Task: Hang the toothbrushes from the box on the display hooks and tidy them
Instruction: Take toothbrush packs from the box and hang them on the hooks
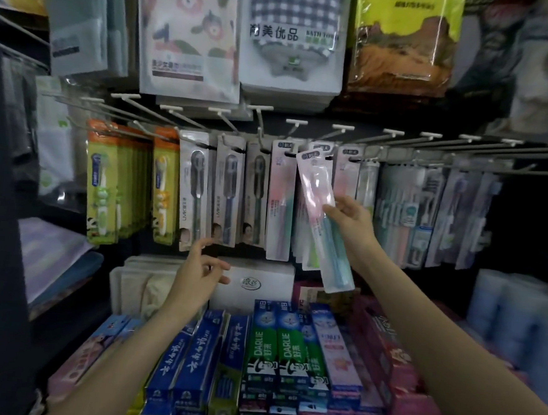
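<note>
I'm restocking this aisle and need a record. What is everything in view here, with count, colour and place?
held toothbrush pack: one, pink and teal, tilted, in front of the middle hooks
pink toothbrush packs: several, pink and white, hanging at the middle
dark toothbrush packs: three rows, white cards, hanging left of centre
children's toothbrush packs: many, green and orange, hanging far left
display hooks: a long row, pale metal, above the toothbrushes
towel packs: several, mixed patterns, top row
toothpaste boxes: many, blue, green, pink, red, bottom shelf
white box: one, behind the toothpaste
left hand: holds nothing, fingers loosely curled, below the dark packs
right hand: its grip pinches the held pack mid-length
</note>
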`<state>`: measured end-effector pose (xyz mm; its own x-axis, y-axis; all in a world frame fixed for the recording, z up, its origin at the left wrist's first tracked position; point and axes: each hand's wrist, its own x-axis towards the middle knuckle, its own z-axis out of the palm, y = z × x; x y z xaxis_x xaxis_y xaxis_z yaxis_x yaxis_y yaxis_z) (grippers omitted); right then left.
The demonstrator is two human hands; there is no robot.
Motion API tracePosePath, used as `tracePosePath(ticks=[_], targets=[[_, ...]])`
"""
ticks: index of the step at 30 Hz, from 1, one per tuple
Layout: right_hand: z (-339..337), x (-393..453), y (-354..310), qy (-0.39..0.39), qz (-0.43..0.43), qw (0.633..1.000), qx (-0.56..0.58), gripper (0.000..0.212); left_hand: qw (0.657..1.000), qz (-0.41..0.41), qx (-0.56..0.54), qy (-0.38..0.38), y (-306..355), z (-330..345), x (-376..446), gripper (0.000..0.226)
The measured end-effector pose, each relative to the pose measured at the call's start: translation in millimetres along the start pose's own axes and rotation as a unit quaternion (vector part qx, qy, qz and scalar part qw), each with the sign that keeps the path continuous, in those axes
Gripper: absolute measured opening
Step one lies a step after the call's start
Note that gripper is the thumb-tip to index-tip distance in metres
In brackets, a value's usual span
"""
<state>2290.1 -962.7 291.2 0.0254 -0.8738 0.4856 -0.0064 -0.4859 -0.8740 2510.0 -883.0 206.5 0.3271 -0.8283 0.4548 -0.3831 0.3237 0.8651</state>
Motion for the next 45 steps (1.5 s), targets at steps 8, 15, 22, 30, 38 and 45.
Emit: tracePosePath(ticks=[8,15,22,30,38,45], targets=[[-26,-8,3,0.009,-0.054,0.981,-0.184,0.012,1.0,0.009,0.012,-0.005,4,-1,-9,0.038],[-58,7,-1,0.116,-0.069,0.975,-0.175,0.016,0.999,0.021,0.02,-0.023,20,19,-8,0.041],[-62,27,-4,0.059,-0.095,0.953,-0.282,0.025,0.998,0.024,0.041,-0.045,29,37,-14,0.043],[-51,36,-6,0.072,0.008,0.993,-0.093,0.021,0.997,0.017,0.061,-0.051,36,47,-24,0.044],[-45,39,-4,0.119,0.063,0.991,0.026,0.025,0.995,0.015,0.08,-0.056,35,46,-39,0.044],[-113,-4,45,0.038,0.097,0.982,-0.158,0.034,0.995,0.027,0.092,-0.013,30,77,-63,0.033]])
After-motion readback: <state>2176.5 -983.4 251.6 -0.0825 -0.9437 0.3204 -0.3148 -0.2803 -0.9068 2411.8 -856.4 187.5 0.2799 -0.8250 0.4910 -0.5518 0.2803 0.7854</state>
